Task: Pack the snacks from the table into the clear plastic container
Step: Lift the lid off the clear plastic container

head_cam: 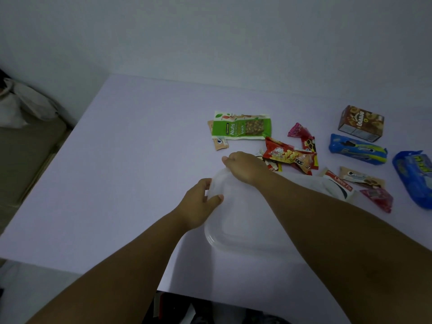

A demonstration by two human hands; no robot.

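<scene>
both hands, left [201, 202] and right [243, 167], pinch the clear plastic container's lid [233, 206] at its far corner; snacks beyond it, including the green nuts packet [242, 126], remain unpacked.

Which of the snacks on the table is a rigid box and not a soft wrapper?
The brown carton at the far right, beyond the blue cookie pack. Every other snack is a flexible packet.

The right arm [327, 218] covers the right side of the clear container [233, 232]. A blue packet [416, 176] is cut off by the right edge. The green nuts bag [242, 126] hides most of a small tan packet [219, 142]. Words on the brown box [361, 123] are too blurry to read.
</scene>
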